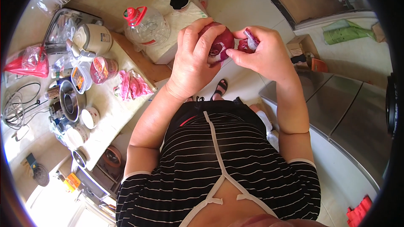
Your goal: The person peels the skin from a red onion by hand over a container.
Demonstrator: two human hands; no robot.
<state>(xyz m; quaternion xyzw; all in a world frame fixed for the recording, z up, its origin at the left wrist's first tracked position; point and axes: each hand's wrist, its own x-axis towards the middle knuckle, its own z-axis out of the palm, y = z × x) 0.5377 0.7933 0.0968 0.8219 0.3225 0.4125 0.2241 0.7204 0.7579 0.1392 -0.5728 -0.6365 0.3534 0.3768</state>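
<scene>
Near the top middle, my left hand (195, 53) holds a round, dark red-purple vegetable (228, 39), which looks like a red onion, with its fingers spread over the top. A paler patch shows on the side facing me. My right hand (265, 52) is beside it on the right, thumb and finger at the vegetable's edge. Crumpled purple peelings (249, 42) are held in the right fingers and palm. The underside of the vegetable is hidden by my left hand.
On the left, a table (109, 113) bears a pink cloth (134, 85), an instant noodle tub (102, 69), a kettle (93, 39), bowls and a metal basin. A large plastic bottle (148, 28) stands behind. A metal-topped chest (334, 101) is at right.
</scene>
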